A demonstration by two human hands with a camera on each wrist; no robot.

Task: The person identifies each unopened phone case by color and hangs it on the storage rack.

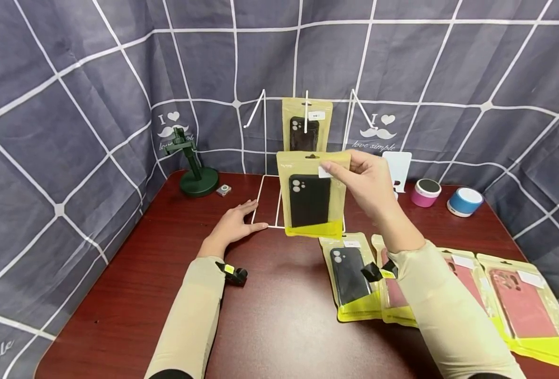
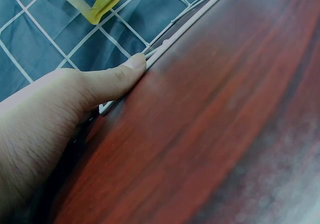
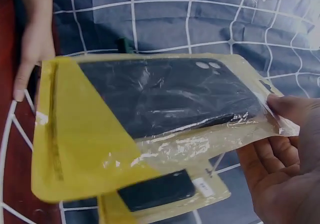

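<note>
Sleeves [image 1: 455, 310] foremost; held pouch [image 1: 310, 200] upright lengthwise, hole [image 1: 312, 156] up.

My left hand [image 1: 233, 223] rests low, its thumb [image 1: 258, 227] spread apart from the extended fingers [image 1: 248, 207]. My right hand [image 1: 370, 181] is raised higher, its thumb pinching against curled fingers. My left forearm [image 1: 185, 318] and right forearm [image 1: 452, 316] both extend forward.

Glossy red-brown wooden counter [image 1: 270, 321]: milky glare across the front.
Clear-and-yellow plastic pouch [image 3: 150, 116]: hard white glints.
Grey white-gridded cloth [image 1: 104, 68]: softly lit, lines bowed.
</note>
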